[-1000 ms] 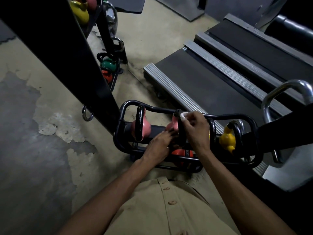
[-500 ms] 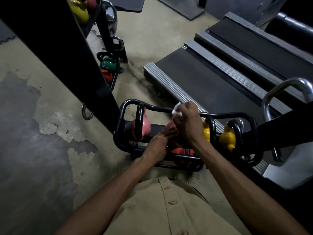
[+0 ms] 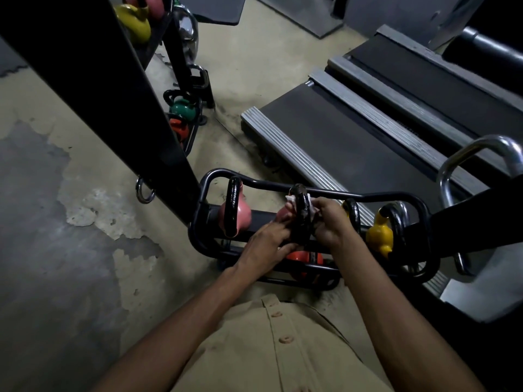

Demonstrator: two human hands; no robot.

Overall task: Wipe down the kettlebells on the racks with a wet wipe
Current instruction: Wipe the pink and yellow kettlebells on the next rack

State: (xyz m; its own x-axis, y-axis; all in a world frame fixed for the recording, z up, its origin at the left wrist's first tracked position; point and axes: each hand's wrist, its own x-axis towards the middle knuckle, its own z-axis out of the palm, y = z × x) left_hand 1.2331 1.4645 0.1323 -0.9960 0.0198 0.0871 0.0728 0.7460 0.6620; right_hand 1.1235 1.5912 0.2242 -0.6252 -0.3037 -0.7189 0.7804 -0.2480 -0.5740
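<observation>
A low black tube rack [image 3: 376, 197] holds a row of kettlebells. A pink kettlebell [image 3: 237, 213] sits at its left end. Beside it stands a second pink kettlebell [image 3: 283, 213] with a black handle [image 3: 300, 213]. My right hand [image 3: 328, 222] presses a white wet wipe [image 3: 291, 200] around that handle, the wipe showing on both sides of the loop. My left hand [image 3: 267, 243] steadies the same kettlebell low on its near side. A yellow kettlebell [image 3: 380, 236] sits further right. An orange kettlebell [image 3: 304, 258] lies on the lower tier, partly hidden by my hands.
A wide black upright [image 3: 113, 103] crosses the left side. Behind it a second rack carries a green kettlebell [image 3: 182, 107], a red one and a yellow one [image 3: 134, 22]. Two treadmill decks [image 3: 353, 137] lie to the right. A chrome handle [image 3: 478, 154] rises at the right edge.
My right hand with the wipe went up to the top of the handle, then came back down its right side. The left hand stayed on the kettlebell.
</observation>
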